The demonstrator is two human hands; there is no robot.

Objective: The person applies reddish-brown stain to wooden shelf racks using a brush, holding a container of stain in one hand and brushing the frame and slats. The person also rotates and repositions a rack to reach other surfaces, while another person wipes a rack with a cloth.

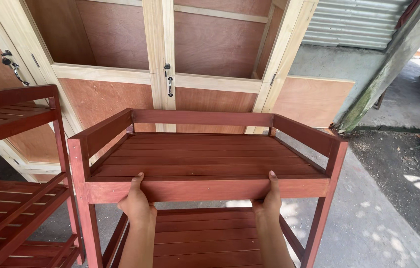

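Observation:
A red-brown slatted wooden shelf rack [205, 159] stands right in front of me, with a railed top tier and a lower tier beneath. My left hand [136, 203] grips the front rail of the top tier left of its middle, thumb over the top edge. My right hand [270, 198] grips the same rail [205, 189] right of its middle, thumb likewise on top. Both forearms come up from below, in front of the lower tier [205, 238].
A second red-brown rack [11, 164] stands close on the left. Behind are pale-framed plywood doors [160, 59] with metal handles. A leaning plywood panel [314, 99], a concrete pillar [393, 59] and rubble lie to the right on the concrete floor [368, 218].

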